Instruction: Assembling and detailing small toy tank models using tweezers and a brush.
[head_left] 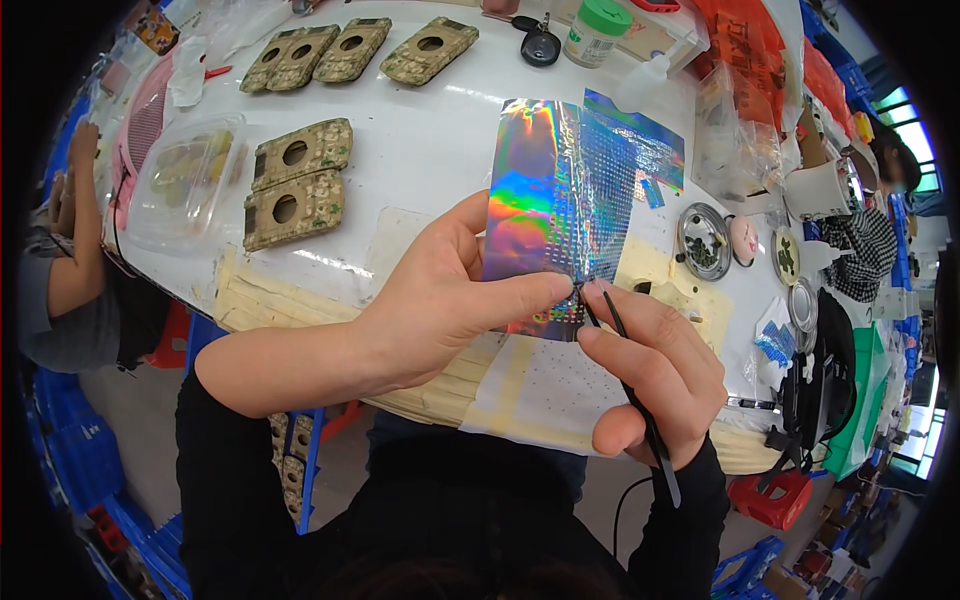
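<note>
My left hand [430, 290] grips a shiny holographic sheet [528, 215] at its lower left, thumb on its face near the bottom edge. Rows of small marks cover the sheet's right part. In my right hand [665, 365] lies a pair of black tweezers [650, 430], its tips at the sheet's lower edge close to my left thumb. Whether the tips pinch anything is too small to tell. Below the hands is a white paper [530, 390] dotted with tiny dark specks. Left of my left hand sit camouflage model tank hulls [300, 208] with round holes.
More camouflage hulls [430, 50] stand at the far side. Small dishes [705, 240] with dark green bits lie to the right, near a green-lidded jar [597, 30] and a red plastic bag [745, 60]. A clear container [190, 180] is at left; another person's arm [85, 200] shows beyond.
</note>
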